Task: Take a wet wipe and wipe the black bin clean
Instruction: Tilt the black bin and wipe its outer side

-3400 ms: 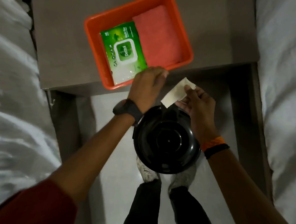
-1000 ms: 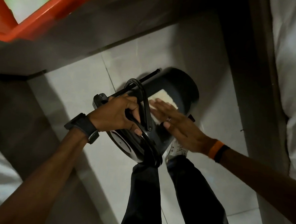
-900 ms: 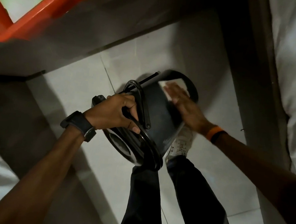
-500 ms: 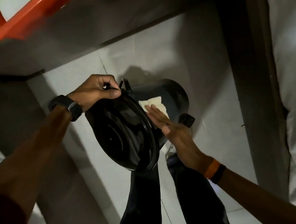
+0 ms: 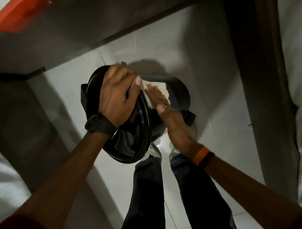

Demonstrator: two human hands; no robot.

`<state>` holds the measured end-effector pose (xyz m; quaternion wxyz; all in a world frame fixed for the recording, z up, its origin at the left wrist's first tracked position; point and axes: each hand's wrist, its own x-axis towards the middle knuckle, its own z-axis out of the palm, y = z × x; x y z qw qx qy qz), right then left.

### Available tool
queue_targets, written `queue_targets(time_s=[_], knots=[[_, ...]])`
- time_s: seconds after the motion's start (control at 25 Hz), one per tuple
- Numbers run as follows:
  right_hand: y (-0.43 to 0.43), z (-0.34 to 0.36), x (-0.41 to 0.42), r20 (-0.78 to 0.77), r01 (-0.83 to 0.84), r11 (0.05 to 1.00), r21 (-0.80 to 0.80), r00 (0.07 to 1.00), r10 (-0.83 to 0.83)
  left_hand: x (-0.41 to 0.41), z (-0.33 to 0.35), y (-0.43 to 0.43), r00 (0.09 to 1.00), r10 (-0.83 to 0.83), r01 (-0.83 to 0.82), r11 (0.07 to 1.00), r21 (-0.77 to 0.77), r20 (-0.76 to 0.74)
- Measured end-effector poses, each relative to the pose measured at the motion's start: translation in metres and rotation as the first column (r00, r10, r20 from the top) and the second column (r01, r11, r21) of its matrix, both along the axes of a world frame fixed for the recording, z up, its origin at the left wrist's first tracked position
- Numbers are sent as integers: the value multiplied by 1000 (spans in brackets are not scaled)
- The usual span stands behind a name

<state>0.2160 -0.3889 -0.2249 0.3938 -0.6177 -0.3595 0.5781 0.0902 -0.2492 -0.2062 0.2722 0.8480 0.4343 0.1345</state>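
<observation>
The black bin [image 5: 180, 96] is tipped on its side above the floor, its lidded top facing me. My left hand [image 5: 117, 96] grips the lid's rim across the top and holds the bin up. My right hand [image 5: 166, 110] lies flat on the bin's side wall, fingers together, pressing the white wet wipe [image 5: 156, 90] against it. Part of the wipe shows beyond my fingertips; the rest is under my palm. A black pedal tab [image 5: 190, 117] sticks out near my right wrist.
An orange tray [image 5: 21, 7] sits on the brown bedside table [image 5: 81, 23] at top left. White bedding [image 5: 297, 69] and a dark bed frame [image 5: 262, 102] run down the right. My legs and shoes [image 5: 155, 151] stand on pale floor tiles below the bin.
My left hand has shifted from the bin's far rim to across the lid's top edge. The bin has turned slightly. My right hand has slid the wipe further up the side wall.
</observation>
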Motion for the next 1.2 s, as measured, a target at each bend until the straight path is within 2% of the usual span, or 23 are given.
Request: queue_targets(time_s=[0.04, 0.12, 0.16, 0.2, 0.28, 0.36, 0.44, 0.52, 0.6, 0.64, 0.68, 0.76, 0.8, 0.84, 0.88, 0.92, 0.96, 1.0, 1.08, 1.2], knots=[[-12, 8, -10, 31, -62, 991, 119, 998, 59, 3, -1, 6, 998, 68, -68, 997, -35, -15], [-23, -1, -6, 178, -170, 974, 153, 974, 142, 2, -3, 13, 982, 189, -190, 975, -111, -17], [-21, -14, 6, 238, -142, 988, 63, 964, 123, -1, -3, 12, 976, 217, -217, 968, -123, -9], [-14, -28, 20, 267, -33, 996, -80, 962, 53, -4, -4, 9, 976, 219, -218, 968, -122, -2], [15, -55, 51, 282, 153, 902, -405, 959, -35, -8, -4, 2, 981, 192, -191, 977, -98, 3], [35, -66, 67, 313, 191, 835, -516, 950, -24, -3, -5, -2, 982, 189, -187, 977, -98, 13], [37, -53, 56, 230, 153, 904, -399, 971, -63, 5, -2, 4, 967, 252, -248, 961, -120, 22], [16, -26, 26, 156, 61, 985, -161, 987, -35, 12, 0, 10, 955, 297, -291, 946, -141, 23], [-13, -4, 3, 205, -52, 994, 93, 978, 32, 21, -1, 12, 947, 322, -319, 937, -146, 2], [-20, -7, 2, 249, -69, 988, 141, 968, 32, 25, -2, 13, 939, 344, -342, 928, -145, -7], [-23, -14, 6, 265, -25, 995, 99, 964, -2, 28, -2, 16, 924, 381, -378, 913, -152, -5], [-18, -35, 24, 218, 208, 963, -171, 961, -169, 27, -1, 23, 891, 454, -445, 883, -151, 28], [-11, -46, 35, 190, 286, 913, -292, 953, -238, 22, 2, 22, 898, 436, -426, 896, -123, 65], [-4, -55, 45, 166, 300, 875, -381, 953, -254, 17, 5, 18, 935, 336, -329, 942, -70, 115], [2, -61, 52, 161, 272, 862, -428, 961, -224, 13, 7, 9, 978, 143, -146, 989, 5, 150], [7, -67, 56, 157, 242, 863, -444, 969, -191, 12, 9, -3, 987, -94, 83, 993, 87, 133], [11, -68, 57, 166, 228, 868, -441, 971, -171, 14, 11, -17, 955, -292, 282, 948, 149, 51], [11, -68, 58, 166, 228, 870, -437, 971, -171, 17, 13, -28, 915, -399, 403, 896, 184, -63], [4, -56, 54, 122, 228, 894, -386, 973, -196, 28, 17, -36, 892, -390, 434, 880, 194, -228], [-24, -14, 25, 102, 95, 988, -123, 991, -83, 31, 23, -17, 955, -166, 182, 982, 43, -247]])
